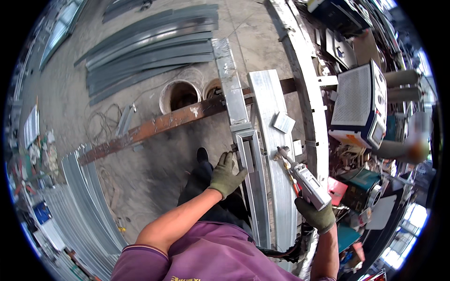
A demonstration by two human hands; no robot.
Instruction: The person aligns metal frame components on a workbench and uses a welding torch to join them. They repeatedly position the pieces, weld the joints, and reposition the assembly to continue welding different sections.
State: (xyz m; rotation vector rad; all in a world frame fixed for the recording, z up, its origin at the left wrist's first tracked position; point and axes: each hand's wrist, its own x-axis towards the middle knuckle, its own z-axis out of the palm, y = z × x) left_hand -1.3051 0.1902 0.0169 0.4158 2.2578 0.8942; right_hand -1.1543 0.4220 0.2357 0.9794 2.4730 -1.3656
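Observation:
My left hand (227, 175), in a green glove, is open with its fingers spread. It rests beside the narrow metal channel frame (255, 187), its fingertips close to that frame's left edge. My right hand (316, 215), gloved too, is closed around the rear of a grey-white welding gun (309, 185). The gun's narrow nozzle points up and left, over the wide galvanized steel beam (272, 100). A small square metal plate (284, 122) lies on that beam above the nozzle. Another long metal bar (230, 79) runs on from the channel frame's far end.
A rusty brown crossbeam (173, 119) passes under the steel pieces. Behind it stand a white bucket (166, 98) and a second one. Stacked grey profiles (154, 51) lie on the floor, with more at left (79, 201). At right stands a white and blue machine cabinet (358, 98).

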